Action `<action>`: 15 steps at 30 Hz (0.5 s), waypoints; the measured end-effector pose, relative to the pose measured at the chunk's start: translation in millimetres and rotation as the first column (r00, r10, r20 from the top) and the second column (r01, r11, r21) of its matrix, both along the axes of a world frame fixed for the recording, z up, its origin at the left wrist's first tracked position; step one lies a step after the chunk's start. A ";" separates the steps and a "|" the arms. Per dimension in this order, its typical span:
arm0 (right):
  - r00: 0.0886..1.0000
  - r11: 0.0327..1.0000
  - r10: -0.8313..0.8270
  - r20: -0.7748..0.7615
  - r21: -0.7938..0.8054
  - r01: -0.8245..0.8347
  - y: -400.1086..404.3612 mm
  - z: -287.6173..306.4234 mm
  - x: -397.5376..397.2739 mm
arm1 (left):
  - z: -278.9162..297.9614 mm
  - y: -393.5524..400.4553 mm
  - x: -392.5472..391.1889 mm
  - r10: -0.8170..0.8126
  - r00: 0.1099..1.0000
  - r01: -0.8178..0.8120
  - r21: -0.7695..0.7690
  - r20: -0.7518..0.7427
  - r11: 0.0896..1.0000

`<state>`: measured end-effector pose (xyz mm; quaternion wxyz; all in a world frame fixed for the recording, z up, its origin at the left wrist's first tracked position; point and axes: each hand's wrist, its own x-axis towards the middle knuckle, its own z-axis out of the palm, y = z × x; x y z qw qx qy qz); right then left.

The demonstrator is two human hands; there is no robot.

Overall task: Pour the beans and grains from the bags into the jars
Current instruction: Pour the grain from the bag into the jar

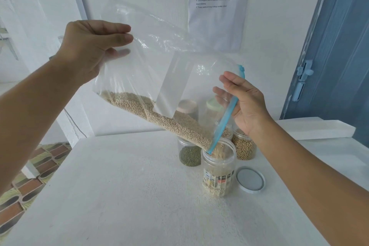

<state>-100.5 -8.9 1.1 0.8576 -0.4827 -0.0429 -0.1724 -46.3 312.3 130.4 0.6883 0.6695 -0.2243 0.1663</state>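
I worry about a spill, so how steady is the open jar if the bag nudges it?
The jar looks light plastic with grain only near its bottom, so it may slide or tip easily. It is tall for its base. Neither hand steadies it: both hold the bag, whose corner sits in its mouth.

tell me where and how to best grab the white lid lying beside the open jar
Take the white lid by its raised rim, coming from straight above with the fingers spread across it. It lies flat on the white table, inner face up, so only the rim gives purchase. Its right side is free; the open jar stands close on its left, with the zip bag pouring into it.
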 end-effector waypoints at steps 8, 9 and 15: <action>1.000 1.000 -0.003 0.006 0.002 0.003 0.2 -0.8 -0.4 | 0.6 -1.8 0.3 -0.001 1.000 0.001 -0.003 0.007 1.000; 1.000 1.000 -0.002 0.006 0.002 0.002 0.1 -1.0 -0.5 | 1.0 -2.2 -0.1 -0.003 1.000 0.003 -0.003 0.009 1.000; 1.000 1.000 -0.013 0.011 0.003 0.013 -0.6 -1.0 -1.2 | 2.4 -3.0 -0.8 -0.011 1.000 0.011 0.004 0.013 1.000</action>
